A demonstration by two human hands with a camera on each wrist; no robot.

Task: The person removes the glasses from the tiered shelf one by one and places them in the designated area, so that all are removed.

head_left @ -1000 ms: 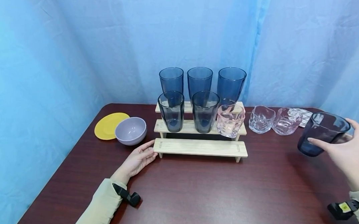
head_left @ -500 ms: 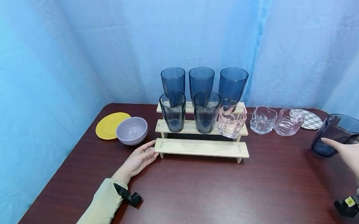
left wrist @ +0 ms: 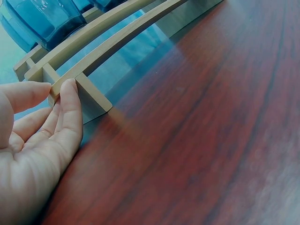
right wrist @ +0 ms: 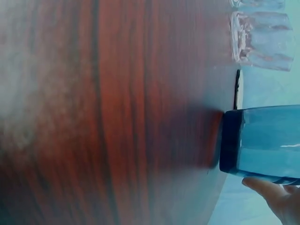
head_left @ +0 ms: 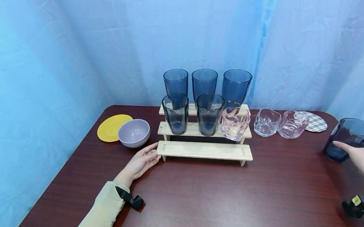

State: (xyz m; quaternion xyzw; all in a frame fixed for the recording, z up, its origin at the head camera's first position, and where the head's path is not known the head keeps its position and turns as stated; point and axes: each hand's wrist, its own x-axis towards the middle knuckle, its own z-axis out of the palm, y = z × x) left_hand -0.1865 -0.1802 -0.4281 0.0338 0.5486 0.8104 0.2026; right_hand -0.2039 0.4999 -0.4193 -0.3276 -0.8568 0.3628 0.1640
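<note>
My left hand [head_left: 141, 162] pinches the left end of the lowest shelf of a three-step wooden rack [head_left: 204, 150]; in the left wrist view the thumb and index finger [left wrist: 71, 105] meet at its corner. At the far right, my right hand [head_left: 363, 160] grips a tall dark blue glass [head_left: 349, 131], partly cut off by the frame edge. In the right wrist view the glass base [right wrist: 229, 140] is at or just over the tabletop; contact is hard to tell. Similar tall blue glasses [head_left: 175, 113] stand on the rack's upper steps, beside a short pink glass [head_left: 234, 124] on the middle step.
Right of the rack stand a short clear glass [head_left: 266, 123] and a short pinkish glass [head_left: 292, 125], before a round checkered mat [head_left: 317, 122]. On the left are a purple bowl [head_left: 133, 133] and a yellow plate [head_left: 108, 130]. Blue curtains [head_left: 142, 47] hang behind the dark red table [head_left: 227, 200].
My right hand has carried the blue glass farther right and slightly down, uncovering the checkered mat. The left hand stays at the rack's corner.
</note>
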